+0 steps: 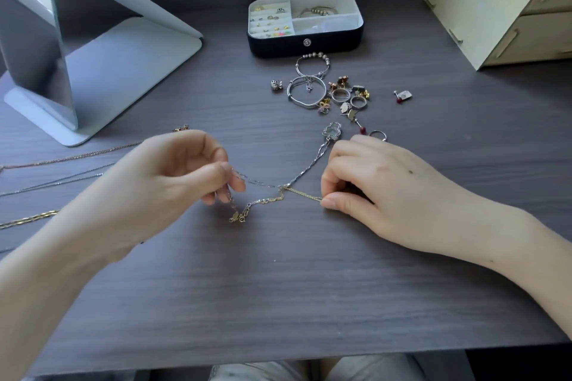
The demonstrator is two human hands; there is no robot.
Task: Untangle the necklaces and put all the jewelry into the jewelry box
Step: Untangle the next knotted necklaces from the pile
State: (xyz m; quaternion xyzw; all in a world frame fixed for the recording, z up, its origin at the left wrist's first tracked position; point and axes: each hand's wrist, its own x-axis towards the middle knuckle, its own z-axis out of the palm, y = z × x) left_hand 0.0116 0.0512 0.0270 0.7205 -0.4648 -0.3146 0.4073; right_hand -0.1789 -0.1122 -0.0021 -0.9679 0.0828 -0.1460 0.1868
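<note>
A silver chain [305, 172] and a thin gold chain [305, 194] cross in a knot at mid-table. The silver one carries a clear bear pendant [332, 130]. My left hand [173, 176] pinches the silver chain's left end, with the gold chain's clasp [238, 216] lying just below it. My right hand [380, 192] pinches the gold chain's right end against the table. The open jewelry box [305, 45] stands at the back, rings and a bracelet inside. Loose bangles [306, 91], rings [349, 97] and earrings [402, 96] lie in front of it.
Several separate chains [62, 161] lie stretched at the left edge. A standing mirror [40, 49] fills the back left, a pale wooden drawer unit [501, 3] the back right. The grey table's front edge [278, 359] runs just above my lap.
</note>
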